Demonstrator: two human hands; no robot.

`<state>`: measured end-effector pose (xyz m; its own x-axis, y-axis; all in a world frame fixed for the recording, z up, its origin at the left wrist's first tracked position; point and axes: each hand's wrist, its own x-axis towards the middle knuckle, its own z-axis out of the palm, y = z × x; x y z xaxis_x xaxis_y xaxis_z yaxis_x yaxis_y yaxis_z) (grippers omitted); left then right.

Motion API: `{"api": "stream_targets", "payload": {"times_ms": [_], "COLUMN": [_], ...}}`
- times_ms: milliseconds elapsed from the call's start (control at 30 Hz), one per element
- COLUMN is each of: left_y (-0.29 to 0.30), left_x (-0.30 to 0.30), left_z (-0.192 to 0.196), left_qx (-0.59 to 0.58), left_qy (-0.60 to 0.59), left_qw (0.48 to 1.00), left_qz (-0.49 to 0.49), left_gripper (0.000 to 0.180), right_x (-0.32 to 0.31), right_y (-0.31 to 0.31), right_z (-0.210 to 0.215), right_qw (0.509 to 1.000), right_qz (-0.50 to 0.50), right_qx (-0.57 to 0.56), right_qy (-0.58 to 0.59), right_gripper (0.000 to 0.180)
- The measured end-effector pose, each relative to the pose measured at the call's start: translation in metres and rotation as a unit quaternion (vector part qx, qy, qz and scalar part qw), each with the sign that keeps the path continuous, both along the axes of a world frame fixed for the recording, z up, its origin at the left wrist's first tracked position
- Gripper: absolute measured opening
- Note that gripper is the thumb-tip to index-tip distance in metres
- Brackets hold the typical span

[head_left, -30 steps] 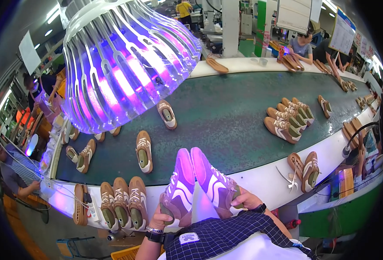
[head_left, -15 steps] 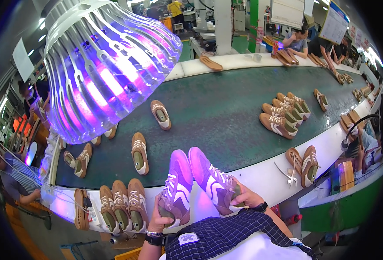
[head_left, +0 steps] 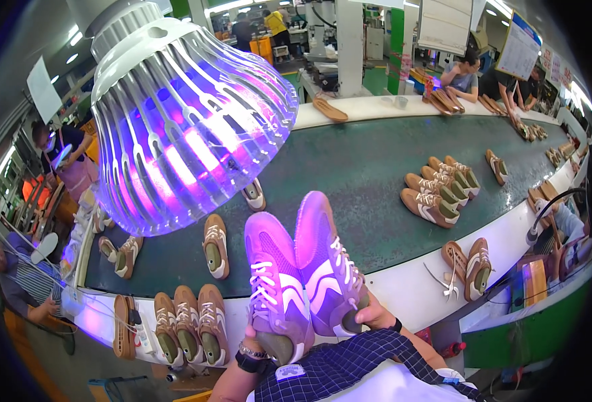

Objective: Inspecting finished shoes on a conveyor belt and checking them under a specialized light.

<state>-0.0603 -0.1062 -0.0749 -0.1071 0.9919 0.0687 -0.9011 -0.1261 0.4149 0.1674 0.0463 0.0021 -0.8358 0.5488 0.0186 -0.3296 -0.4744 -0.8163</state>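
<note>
My left hand (head_left: 253, 342) grips a brown sneaker (head_left: 277, 271) by its heel end, and my right hand (head_left: 375, 313) holds a second sneaker (head_left: 319, 248) the same way. Both shoes tilt toe-up, side by side and touching, with white laces and white curved side stripes. Purple light falls across them from a large ribbed lamp (head_left: 195, 134) at upper left. Olive inserts fill the shoe openings. Most of my left fingers are hidden behind the shoe; my right thumb presses near the heel.
A green conveyor belt (head_left: 336, 174) carries several sneakers. On its white near ledge (head_left: 403, 285) stand three sneakers (head_left: 187, 321) and loose soles (head_left: 125, 328) at left, and a sneaker (head_left: 478, 268) beside a sole at right. A bent-neck lamp (head_left: 532, 233) is farther right. Other people sit around the belt.
Both sneakers have risen and moved toward the lamp, and their toes now stand higher, with the right shoe more upright. The view has shifted slightly, so the lamp appears farther right.
</note>
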Motion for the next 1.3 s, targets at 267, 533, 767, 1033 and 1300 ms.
{"api": "stream_targets", "payload": {"times_ms": [267,533,767,1033,1300], "left_y": [0.004,0.008,0.013,0.03,0.039], "left_x": [0.013,0.005,0.002,0.001,-0.004], "left_z": [0.0,0.013,-0.004,0.002,0.021], "left_qx": [-0.062,-0.08,-0.103,-0.123,-0.115], "left_qy": [0.067,0.097,0.122,-0.02,-0.018], "left_qw": [0.995,0.991,0.987,0.991,0.965], "left_qz": [0.037,0.048,0.007,0.05,0.235], "left_gripper": [0.105,0.097,0.098,0.077,0.053], "right_x": [-0.001,-0.006,0.003,0.004,0.0], "right_y": [0.002,0.008,-0.002,0.016,0.032], "right_z": [-0.011,-0.034,-0.058,-0.036,-0.025], "right_qw": [0.997,0.993,0.971,0.979,0.954], "right_qz": [0.003,-0.076,0.06,0.022,-0.223], "right_qx": [0.042,0.091,-0.229,-0.195,-0.193], "right_qy": [-0.066,0.019,-0.019,0.049,0.055], "right_gripper": [0.11,0.1,0.079,0.066,0.05]}}
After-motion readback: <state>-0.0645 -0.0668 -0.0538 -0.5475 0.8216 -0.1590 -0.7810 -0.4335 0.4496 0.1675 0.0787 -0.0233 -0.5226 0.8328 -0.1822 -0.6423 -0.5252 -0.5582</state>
